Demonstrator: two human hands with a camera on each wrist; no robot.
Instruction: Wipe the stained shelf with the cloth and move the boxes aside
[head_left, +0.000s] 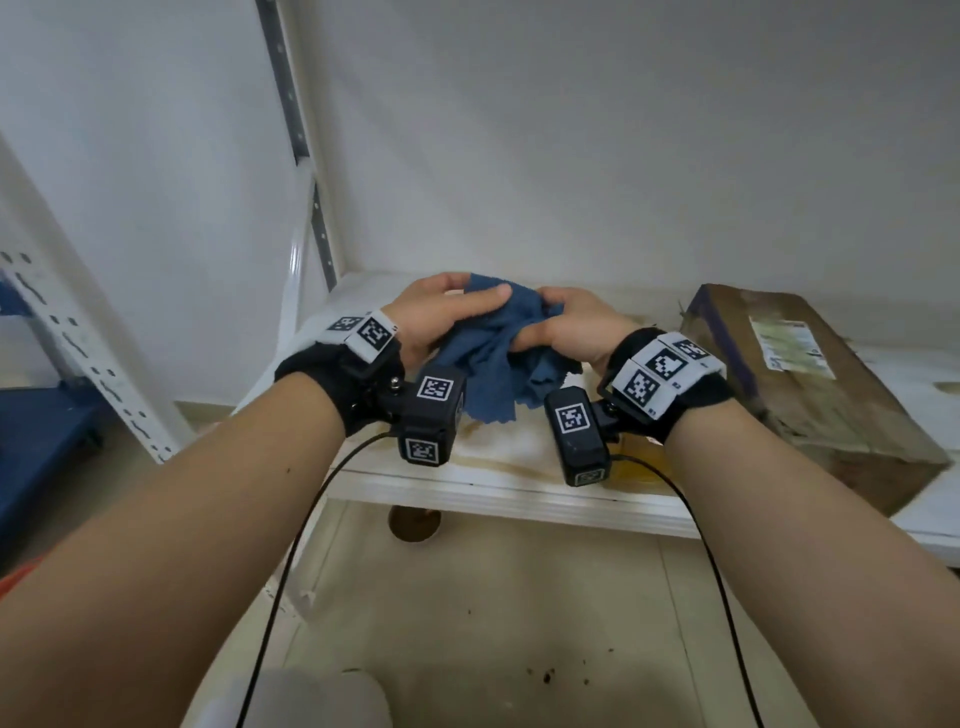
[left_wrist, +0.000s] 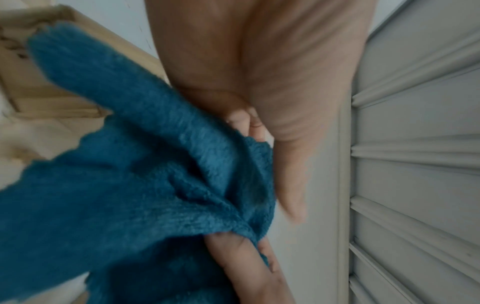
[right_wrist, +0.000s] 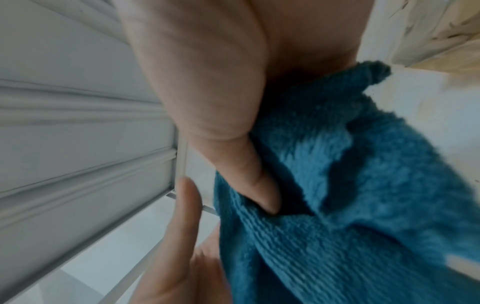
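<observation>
Both grips hold the cloth (head_left: 493, 343): left hand (head_left: 441, 312) and right hand (head_left: 566, 327) bunch it just above the stained shelf (head_left: 509, 467). It is soft, light terry (floppy, so best gathered into a pad). The box (head_left: 810, 384) looks stiff; take it by its sides.

A storage room or stockroom is indicated. A white boltless metal shelf board (head_left: 498, 483), marked with yellowish stains, is seen at 12 o'clock, carried on a perforated white steel upright (head_left: 78, 343) at 9 o'clock. A worn brown cardboard shipping box with a printed label (head_left: 810, 384) is kept on the shelf at 2 o'clock. A plain white wall (head_left: 571, 130) is seen behind, and a pale tiled floor with dark crumbs (head_left: 519, 649) below. The ribbed underside of an upper shelf (left_wrist: 415, 144) is shown in the left wrist view.
</observation>
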